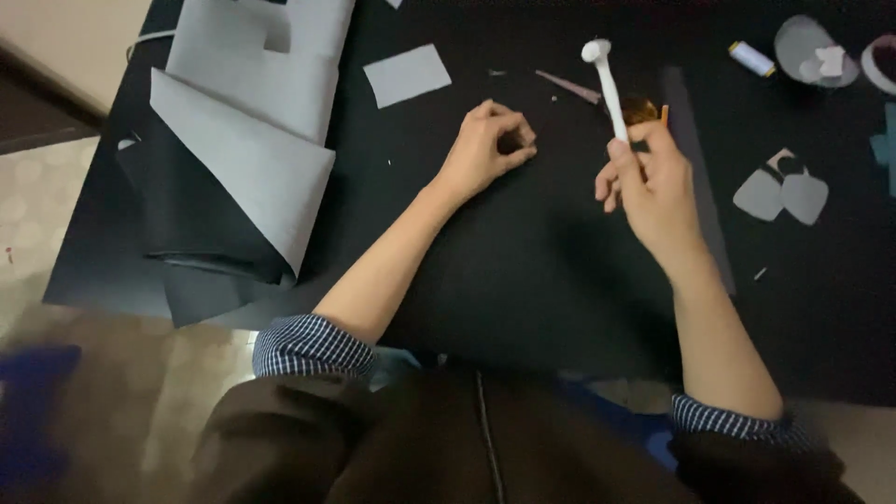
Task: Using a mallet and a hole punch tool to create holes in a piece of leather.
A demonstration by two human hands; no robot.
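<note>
A slim white tool [607, 84] with a rounded knob at its top stands nearly upright above the black counter [523, 252], its lower end gripped in the right hand [649, 182], fingers curled tight around it. The left hand [485, 149] rests on the counter, curled almost shut, pinching a small dark piece [510, 142]. Grey folded sheets [243, 140] lie well to the left; scissors [597, 95] lie just behind the tool.

small dark thing [510, 143] hidden in curled left hand [485, 149], grey ring [879, 63] cut off at right edge
</note>
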